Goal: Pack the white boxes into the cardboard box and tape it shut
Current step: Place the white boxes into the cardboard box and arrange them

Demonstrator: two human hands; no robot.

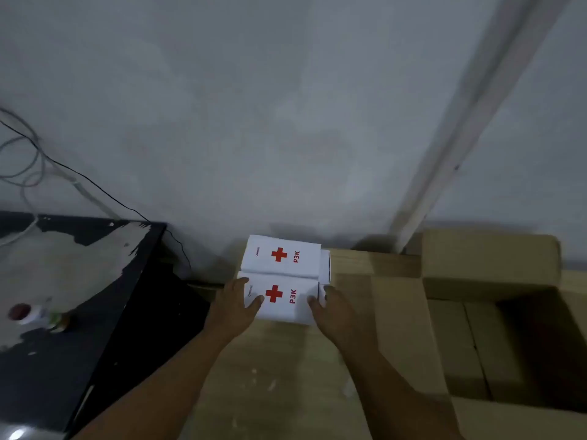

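Two white boxes, each printed with a red cross and the letters "P3K", lie side by side on a pale wooden tabletop (286, 376), close to a grey wall (254, 106). The near white box (286, 301) is held from both ends. The left hand (236, 308) is cupped round its left end, thumb up on the far corner and fingertips resting on the top face. The right hand (333, 312) closes round its right end, fingers laid on the top face. Both grips are closed on this box. The far white box (281, 257) touches the near one along its long side, and no hand is on it. More white packaging shows just behind the pair's right ends, too hidden to make out.

To the right stands the open cardboard box (403, 328), its flaps spread outward; brown cartons (467, 350) already sit inside it, with a dark gap beside them.

To the left is a black surface (47, 360) with worn, scratched paint. A small bottle (35, 314) with a dark red cap lies on it, blurred. Loose cables (28, 160) hang against the wall above. A pale pipe (470, 122) runs diagonally up the wall on the right.
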